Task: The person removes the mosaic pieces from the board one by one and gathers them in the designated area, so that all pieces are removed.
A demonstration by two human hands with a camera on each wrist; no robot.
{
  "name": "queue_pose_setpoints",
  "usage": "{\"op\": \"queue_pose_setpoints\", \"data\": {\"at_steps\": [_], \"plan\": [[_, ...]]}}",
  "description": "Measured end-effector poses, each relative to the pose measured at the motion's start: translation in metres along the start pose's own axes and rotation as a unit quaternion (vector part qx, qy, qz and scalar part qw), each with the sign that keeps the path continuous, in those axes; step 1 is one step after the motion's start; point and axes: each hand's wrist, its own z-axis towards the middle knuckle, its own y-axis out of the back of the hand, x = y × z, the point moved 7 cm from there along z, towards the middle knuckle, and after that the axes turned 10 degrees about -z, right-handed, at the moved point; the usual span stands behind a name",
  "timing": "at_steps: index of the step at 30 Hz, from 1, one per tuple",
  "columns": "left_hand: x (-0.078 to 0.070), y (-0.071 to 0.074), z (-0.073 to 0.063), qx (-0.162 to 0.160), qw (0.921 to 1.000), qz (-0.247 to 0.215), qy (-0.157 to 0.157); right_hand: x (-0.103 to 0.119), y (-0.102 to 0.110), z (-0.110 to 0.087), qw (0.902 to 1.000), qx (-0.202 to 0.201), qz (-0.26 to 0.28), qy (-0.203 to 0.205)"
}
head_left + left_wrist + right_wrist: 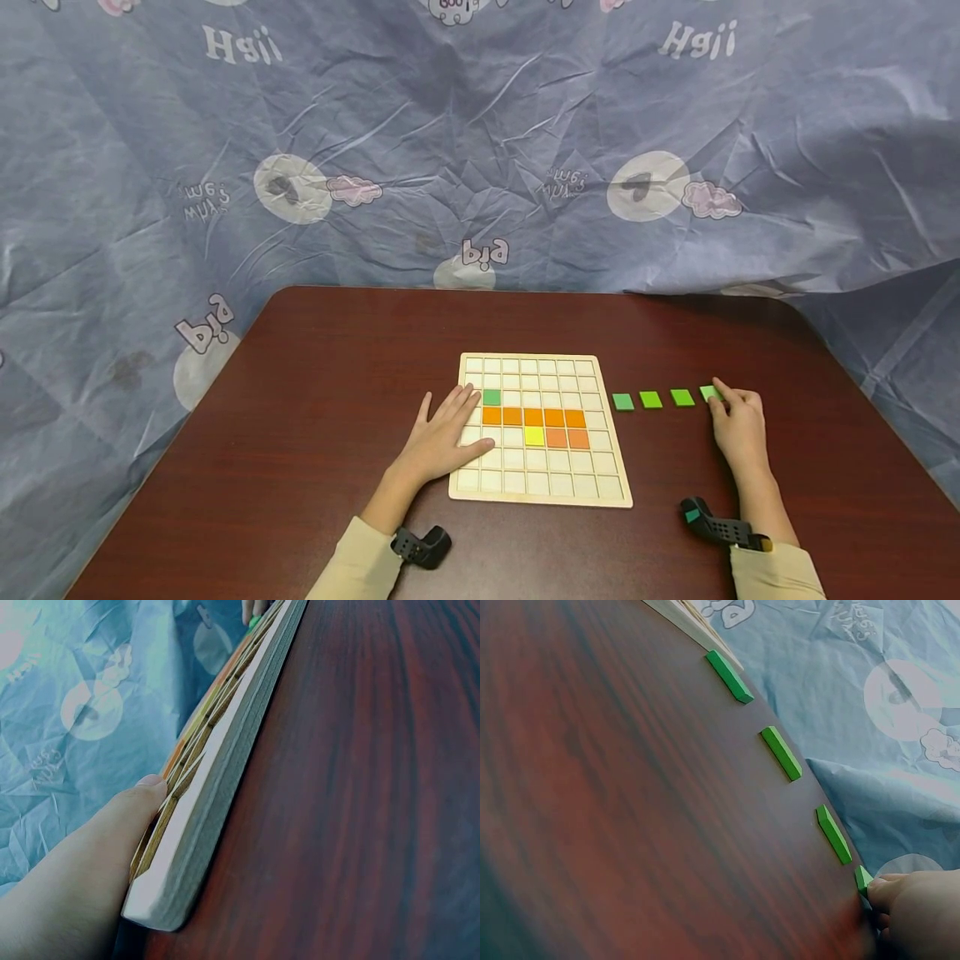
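A wooden grid board (pixel 540 492) lies on the table with square tiles in some cells. My left hand (pixel 442 437) rests on its left side, fingers spread and thumb on the lower cells; the thumb (pixel 124 817) also shows in the left wrist view. On the board are a green tile (pixel 491 397), a row of orange tiles (pixel 533 417), a yellow tile (pixel 534 436) and salmon tiles (pixel 557 437). Right of the board, my right hand (pixel 741 425) pinches a light green tile (pixel 708 391) at the right end of a row, partly covered by the fingers.
The same row holds a teal-green tile (pixel 622 402) nearest the board and two bright green tiles, one of them (pixel 651 400) in the middle. Beyond the dark wooden table (pixel 337 358) hangs a printed blue-grey cloth (pixel 480 125). A black device sits on each wrist.
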Motion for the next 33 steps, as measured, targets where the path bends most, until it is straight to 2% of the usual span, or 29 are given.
{"op": "queue_pose_setpoints", "data": {"at_steps": [10,19,25,29,33], "plan": [[-0.001,0.0,-0.001,-0.005,1.0,0.002,-0.005,0.0,-0.001,-0.001,0.9999,0.007,-0.01,-0.004],[0.0,0.0,0.0,-0.002,1.0,0.004,0.001,0.001,0.001,-0.001,1.0,-0.004,-0.008,-0.005],[-0.001,0.001,-0.001,-0.003,1.0,0.004,-0.001,-0.001,-0.001,0.0,0.9997,0.008,0.005,-0.023],[-0.002,0.002,-0.001,-0.003,1.0,0.001,-0.001,-0.001,0.003,0.0,0.9987,-0.003,0.019,-0.046],[-0.003,0.002,-0.001,-0.001,1.0,0.002,0.001,0.009,0.01,0.0,0.9979,-0.024,0.035,-0.048]]}}
